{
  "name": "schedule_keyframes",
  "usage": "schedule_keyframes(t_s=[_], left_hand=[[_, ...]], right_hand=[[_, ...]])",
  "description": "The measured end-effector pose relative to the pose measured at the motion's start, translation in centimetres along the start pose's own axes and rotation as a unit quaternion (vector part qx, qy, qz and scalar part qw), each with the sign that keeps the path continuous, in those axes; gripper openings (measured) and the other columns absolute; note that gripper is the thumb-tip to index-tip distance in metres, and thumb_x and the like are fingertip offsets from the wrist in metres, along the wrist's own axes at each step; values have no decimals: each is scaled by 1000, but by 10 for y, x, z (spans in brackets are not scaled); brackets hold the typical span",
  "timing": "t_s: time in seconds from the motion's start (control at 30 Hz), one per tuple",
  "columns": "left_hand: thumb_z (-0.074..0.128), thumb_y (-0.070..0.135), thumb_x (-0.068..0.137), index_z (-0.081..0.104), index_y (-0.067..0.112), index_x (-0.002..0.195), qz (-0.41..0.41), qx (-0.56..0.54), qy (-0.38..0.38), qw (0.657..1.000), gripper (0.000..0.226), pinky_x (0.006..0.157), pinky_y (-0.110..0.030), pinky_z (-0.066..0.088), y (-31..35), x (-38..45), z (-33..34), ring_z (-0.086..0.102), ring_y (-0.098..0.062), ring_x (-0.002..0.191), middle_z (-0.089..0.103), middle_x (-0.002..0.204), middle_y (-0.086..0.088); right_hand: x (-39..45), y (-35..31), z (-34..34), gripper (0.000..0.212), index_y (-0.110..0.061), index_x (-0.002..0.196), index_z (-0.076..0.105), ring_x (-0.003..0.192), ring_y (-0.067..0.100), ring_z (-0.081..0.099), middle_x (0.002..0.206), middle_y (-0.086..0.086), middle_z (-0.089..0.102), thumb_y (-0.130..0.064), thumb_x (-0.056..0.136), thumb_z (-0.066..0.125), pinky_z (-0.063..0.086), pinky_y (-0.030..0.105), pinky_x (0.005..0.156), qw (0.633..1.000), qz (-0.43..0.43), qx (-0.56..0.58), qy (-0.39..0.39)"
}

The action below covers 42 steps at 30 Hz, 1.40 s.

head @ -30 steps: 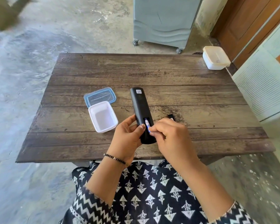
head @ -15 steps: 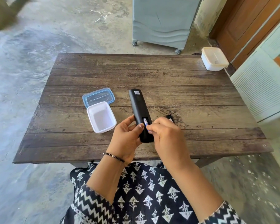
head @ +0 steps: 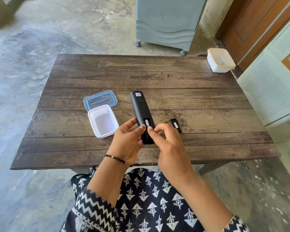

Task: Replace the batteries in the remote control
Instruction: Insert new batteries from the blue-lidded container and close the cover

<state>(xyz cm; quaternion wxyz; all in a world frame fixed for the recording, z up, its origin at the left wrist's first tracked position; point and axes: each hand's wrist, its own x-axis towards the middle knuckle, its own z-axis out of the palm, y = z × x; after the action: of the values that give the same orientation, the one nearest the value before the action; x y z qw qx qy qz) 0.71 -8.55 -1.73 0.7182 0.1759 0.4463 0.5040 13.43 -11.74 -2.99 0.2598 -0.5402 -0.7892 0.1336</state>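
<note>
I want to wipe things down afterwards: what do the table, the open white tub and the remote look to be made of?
The table looks like dark, weathered wooden planks: grain and plank seams show. The open white tub seems translucent, slightly glossy plastic. The remote, held by the left hand, looks like matte black plastic, though the finish is hard to judge.
</note>
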Motion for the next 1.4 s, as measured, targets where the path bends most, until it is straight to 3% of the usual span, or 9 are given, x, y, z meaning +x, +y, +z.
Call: schedule_keyframes(t_s=[0.13,0.2,0.33,0.5,0.8,0.97,1.1,1.23,1.4], left_hand=[[46,-10,87,56,4,104,-4,5,-8,1000,25,53,-28,57,1,-1,-4,70,-18,62,72,76,-10],[45,-11,87,57,6,100,-7,13,-15,1000,24,52,-28,57,2,-1,-3,70,-17,62,73,73,-7],[45,-12,87,57,7,101,-10,6,-11,1000,27,53,-29,57,1,-2,-5,71,-18,65,73,74,-8],[45,-12,87,57,7,103,-12,0,-13,1000,27,53,-29,57,0,-2,-5,71,-19,66,72,79,-10],[45,-11,88,57,5,107,-15,3,-18,1000,28,54,-28,57,-3,2,-7,72,-19,67,74,79,-8],[46,-11,87,58,7,103,-17,2,-18,1000,27,54,-29,57,-4,2,-10,72,-19,69,74,80,-8],[46,-11,88,56,6,106,-10,6,-11,1000,27,54,-29,57,-4,0,-11,71,-18,69,70,89,-13],[45,-11,88,54,7,110,0,-5,3,1000,29,55,-31,57,-7,1,-12,71,-19,70,67,94,-15],[44,-10,89,53,5,112,11,-9,-11,1000,29,58,-35,59,-8,0,-11,71,-21,70,66,97,-18]], right_hand=[[6,9,-12,49,-24,120,57,98,0,51,107,-7,55,11,87,46,42,13,91,961,118,249,-35],[12,18,-21,41,-26,113,60,87,-4,56,100,-6,63,5,88,50,49,15,83,921,202,333,16],[29,50,-21,22,-16,105,68,70,-2,55,94,0,67,-9,84,63,43,6,62,953,261,133,74],[45,73,-2,36,-7,112,64,102,24,54,109,10,60,-23,80,70,41,27,79,962,270,-47,0],[51,64,-3,12,-3,90,70,82,25,64,89,11,69,-11,81,67,55,35,73,966,252,-61,-23],[46,59,-14,13,-10,90,71,73,19,65,81,8,71,-4,80,66,56,31,70,944,311,109,5],[35,38,-27,15,-15,85,64,77,29,68,85,10,68,-1,83,63,57,35,55,849,373,375,12],[28,14,-27,18,-13,90,61,62,24,67,77,9,68,3,82,63,53,28,48,839,354,408,67],[28,-1,-28,35,-20,87,67,80,16,68,90,4,71,10,70,68,54,24,68,856,332,395,29]])
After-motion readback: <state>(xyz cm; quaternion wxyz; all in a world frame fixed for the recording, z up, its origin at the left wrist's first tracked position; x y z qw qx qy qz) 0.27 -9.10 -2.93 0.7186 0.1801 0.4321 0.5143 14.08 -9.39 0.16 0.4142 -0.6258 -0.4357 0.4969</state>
